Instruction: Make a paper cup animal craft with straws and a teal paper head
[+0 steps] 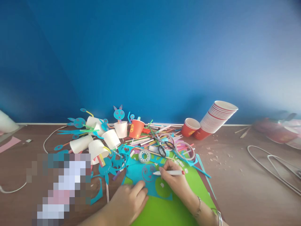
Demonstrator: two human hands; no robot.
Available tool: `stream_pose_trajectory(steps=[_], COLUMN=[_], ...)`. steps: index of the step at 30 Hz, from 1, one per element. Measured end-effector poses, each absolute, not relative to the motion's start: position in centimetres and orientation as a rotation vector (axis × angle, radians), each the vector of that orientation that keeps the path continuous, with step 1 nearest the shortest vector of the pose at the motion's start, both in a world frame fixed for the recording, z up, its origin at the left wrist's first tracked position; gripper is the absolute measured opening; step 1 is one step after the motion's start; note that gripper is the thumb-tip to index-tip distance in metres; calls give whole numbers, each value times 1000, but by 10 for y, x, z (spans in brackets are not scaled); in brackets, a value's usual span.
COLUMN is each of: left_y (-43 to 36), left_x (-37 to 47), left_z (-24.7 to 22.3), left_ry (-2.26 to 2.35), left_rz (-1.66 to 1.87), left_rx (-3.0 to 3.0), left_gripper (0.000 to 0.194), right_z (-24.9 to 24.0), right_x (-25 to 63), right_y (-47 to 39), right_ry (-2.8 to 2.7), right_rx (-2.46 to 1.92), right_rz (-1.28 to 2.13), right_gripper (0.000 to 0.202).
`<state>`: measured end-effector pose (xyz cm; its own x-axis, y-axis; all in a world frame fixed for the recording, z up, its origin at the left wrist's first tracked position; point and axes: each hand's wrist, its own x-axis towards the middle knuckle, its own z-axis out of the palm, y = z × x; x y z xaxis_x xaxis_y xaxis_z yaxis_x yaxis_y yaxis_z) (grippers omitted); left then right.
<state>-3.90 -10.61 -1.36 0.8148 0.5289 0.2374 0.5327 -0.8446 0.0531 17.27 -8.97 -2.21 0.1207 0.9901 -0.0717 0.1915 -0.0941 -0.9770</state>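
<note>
My right hand grips a white marker pen with a red end, its tip at the right edge of a round face drawn in red. The face, with two eyes and a small mouth, is on a sheet of blue paper. At the sheet's lower left edge rests my left hand, loosely bent, fingertips pressing on the paper. Under the sheet lies green paper. Just beyond, a roll of tape and a pair of scissors lie among paper scraps.
White paper cups with blue paper animal figures cluster on the left. Pens and straws are heaped behind. A leaning stack of cups stands at the right rear. A cable lies far right. Pixelation covers the lower left.
</note>
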Motion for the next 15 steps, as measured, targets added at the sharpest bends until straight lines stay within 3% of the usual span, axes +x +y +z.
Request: stream_pose_trajectory(steps=[7, 15], left_y=[-105, -103], left_x=[-40, -40], left_z=[-15, -9], left_ry=[-886, -874], left_rz=[-364, -395], left_rx=[-3018, -3033], left_gripper=[19, 17], right_z=[-22, -16], right_x=[174, 182], right_y=[-87, -83], right_ry=[-1229, -923], right_rx=[-1473, -1398], right_rz=[1079, 1115], right_gripper=[30, 41])
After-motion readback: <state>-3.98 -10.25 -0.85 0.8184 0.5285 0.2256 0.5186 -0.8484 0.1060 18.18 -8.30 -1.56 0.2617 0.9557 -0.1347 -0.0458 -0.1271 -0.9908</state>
